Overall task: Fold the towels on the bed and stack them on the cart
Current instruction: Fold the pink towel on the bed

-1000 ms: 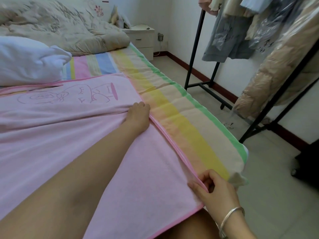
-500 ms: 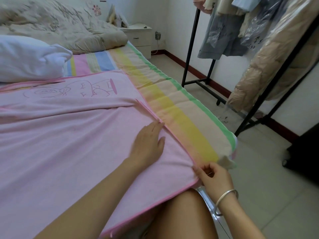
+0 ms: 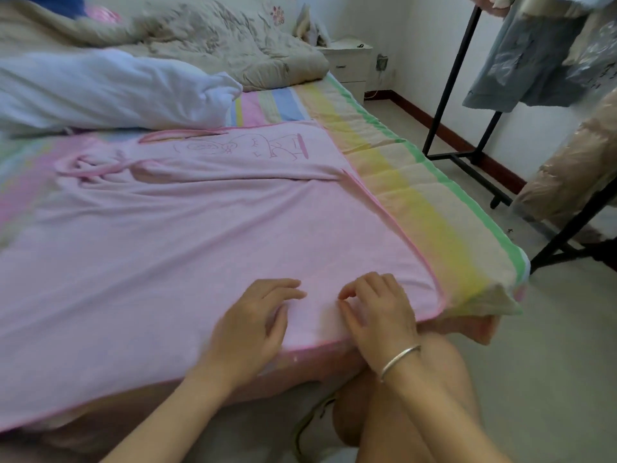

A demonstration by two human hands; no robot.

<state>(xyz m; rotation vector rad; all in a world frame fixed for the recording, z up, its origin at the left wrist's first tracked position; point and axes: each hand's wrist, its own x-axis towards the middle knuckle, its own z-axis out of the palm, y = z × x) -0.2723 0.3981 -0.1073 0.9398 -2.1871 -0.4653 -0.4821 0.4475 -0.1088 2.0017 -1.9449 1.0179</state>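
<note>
Towel near edge lies under both hands. The left hand rests on it flat with fingers loosely bent. The right hand has curled fingertips on the cloth, and I cannot tell whether it pinches. The pink cloth lies spread on the striped bed, long axis left to right. A white pillow lies beyond it, and a rack stands far right.
</note>
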